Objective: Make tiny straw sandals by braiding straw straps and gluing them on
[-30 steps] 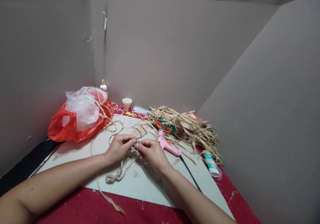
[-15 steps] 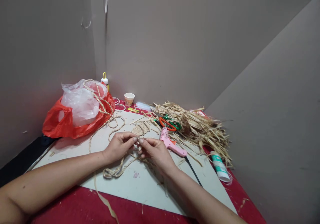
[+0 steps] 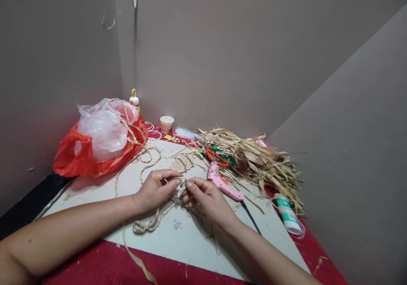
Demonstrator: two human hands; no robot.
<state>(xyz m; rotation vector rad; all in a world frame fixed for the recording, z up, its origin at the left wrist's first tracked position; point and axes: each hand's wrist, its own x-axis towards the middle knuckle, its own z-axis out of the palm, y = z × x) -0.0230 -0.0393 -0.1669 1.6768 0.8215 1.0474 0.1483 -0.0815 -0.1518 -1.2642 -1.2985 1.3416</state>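
Observation:
My left hand and my right hand meet above the pale board, fingertips nearly touching. Between them is the end of a braided straw cord. The right thumb and fingers pinch it, while the left thumb and forefinger close at its near side; the exact grip is partly hidden by the fingers. More of the braid lies looped on the board below the hands. Just beyond the fingertips rests a flat woven straw piece. A pink glue gun lies right of my right hand.
A bundle of dry straw lies at the back right, with orange-handled scissors at its edge. A red plastic bag stands left. Behind are a paper cup and glue sticks. A green-and-white roll lies right.
The view has shifted slightly. My fingertips have moved a little apart, and more of the pale braid shows between them. The things on the table have not moved.

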